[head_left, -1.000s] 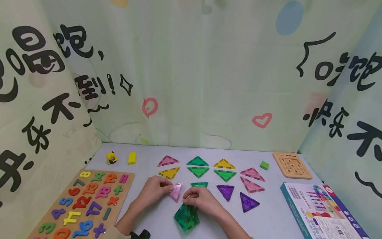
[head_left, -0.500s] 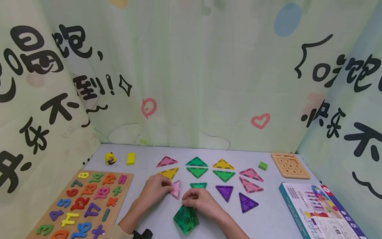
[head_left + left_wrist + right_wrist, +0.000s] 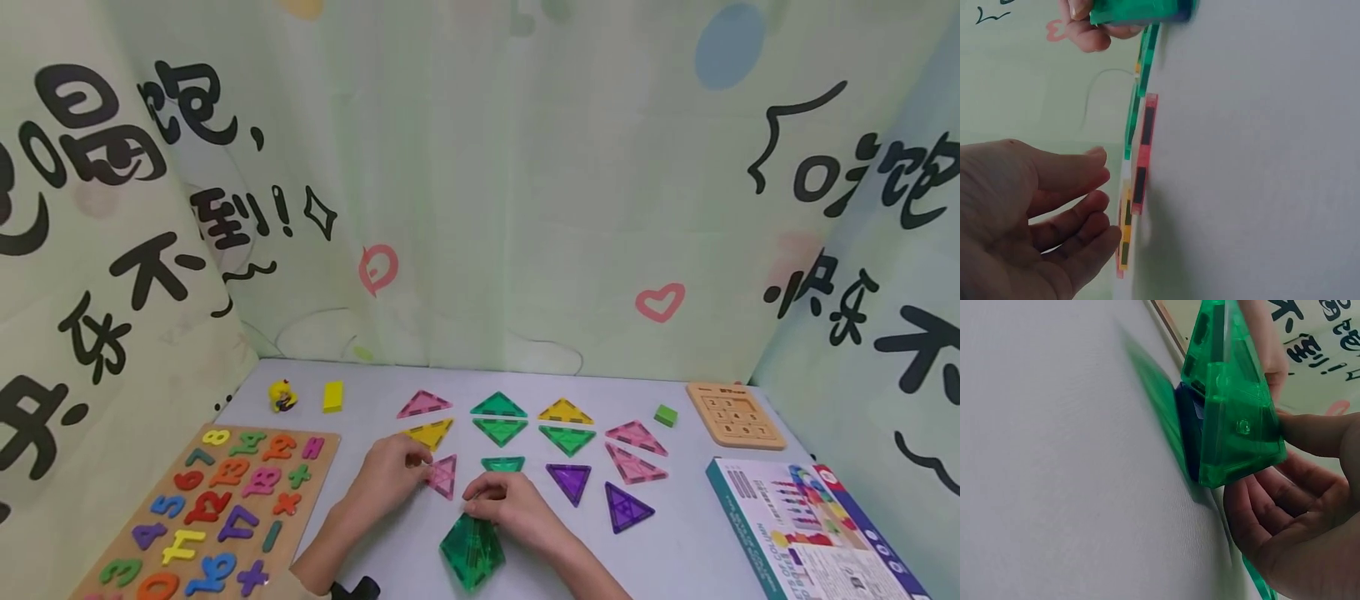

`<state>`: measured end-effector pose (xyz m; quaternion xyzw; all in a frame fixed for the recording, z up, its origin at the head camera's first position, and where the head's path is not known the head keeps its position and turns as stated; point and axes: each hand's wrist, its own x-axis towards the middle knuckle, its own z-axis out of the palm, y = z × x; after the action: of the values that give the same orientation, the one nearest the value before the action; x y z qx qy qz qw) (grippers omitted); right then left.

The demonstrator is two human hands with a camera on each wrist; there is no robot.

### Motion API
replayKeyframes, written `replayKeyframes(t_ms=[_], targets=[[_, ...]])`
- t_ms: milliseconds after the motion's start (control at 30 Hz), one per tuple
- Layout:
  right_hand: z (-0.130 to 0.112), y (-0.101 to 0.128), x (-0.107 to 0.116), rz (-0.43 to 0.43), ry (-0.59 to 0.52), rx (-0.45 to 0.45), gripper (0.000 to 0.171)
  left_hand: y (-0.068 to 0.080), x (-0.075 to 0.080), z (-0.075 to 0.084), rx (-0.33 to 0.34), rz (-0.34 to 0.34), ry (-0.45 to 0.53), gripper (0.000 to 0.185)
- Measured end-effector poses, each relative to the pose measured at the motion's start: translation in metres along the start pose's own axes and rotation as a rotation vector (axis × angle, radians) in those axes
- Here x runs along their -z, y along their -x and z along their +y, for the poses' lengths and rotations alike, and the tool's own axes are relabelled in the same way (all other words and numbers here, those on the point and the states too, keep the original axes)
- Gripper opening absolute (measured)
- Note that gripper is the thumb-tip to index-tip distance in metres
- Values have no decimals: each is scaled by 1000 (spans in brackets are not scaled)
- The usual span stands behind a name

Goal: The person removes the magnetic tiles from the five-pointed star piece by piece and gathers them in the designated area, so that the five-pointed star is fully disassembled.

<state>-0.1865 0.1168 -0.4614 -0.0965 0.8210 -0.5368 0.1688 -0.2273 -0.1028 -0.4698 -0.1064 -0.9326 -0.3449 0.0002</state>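
Note:
A pink triangular magnetic tile [image 3: 443, 477] lies on the table, seen edge-on in the left wrist view as a thin pink strip [image 3: 1145, 150] with dark magnets. Right beside it my left hand [image 3: 393, 471] has relaxed, bent fingers and nothing between thumb and fingertips. My right hand [image 3: 512, 506] pinches the upper end of a green magnetic-tile shape [image 3: 472, 550], made of joined translucent tiles. In the right wrist view this green shape [image 3: 1244, 419] stands tilted close over the table, with a dark blue-purple piece [image 3: 1190, 434] at its underside.
Loose triangle tiles lie in rows beyond the hands: green [image 3: 500, 431], yellow [image 3: 565, 411], pink [image 3: 636, 464] and purple [image 3: 628, 507]. A number board [image 3: 303, 521] stands at left. A printed box [image 3: 813, 533] and a wooden tray [image 3: 735, 417] are at right, near a green block [image 3: 665, 415].
The pink tile, pinched and tilted by the left hand earlier, now lies flat, and the left fingers have let it go. The right hand keeps its grip on the green shape, almost unmoved.

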Motion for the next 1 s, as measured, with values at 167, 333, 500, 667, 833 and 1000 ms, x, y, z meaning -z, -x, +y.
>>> replayKeyframes(t_ms=[167,333,500,667,833,1000], targets=[[-1,1,2,32,-1,29,22,8,4,7,-34,-137,76,10],[-1,2,4,72,-12,50,22,18,5,17,-62,-310,177,15],[1,2,2,146,-41,55,24,26,0,23,-93,-369,183,32],[1,2,1,199,-65,53,24,29,-7,27,-105,-325,146,44],[0,2,2,184,-81,37,25,30,-10,30,-78,-303,128,42],[0,3,4,170,-71,27,27,31,-11,34,-47,-309,113,41]])
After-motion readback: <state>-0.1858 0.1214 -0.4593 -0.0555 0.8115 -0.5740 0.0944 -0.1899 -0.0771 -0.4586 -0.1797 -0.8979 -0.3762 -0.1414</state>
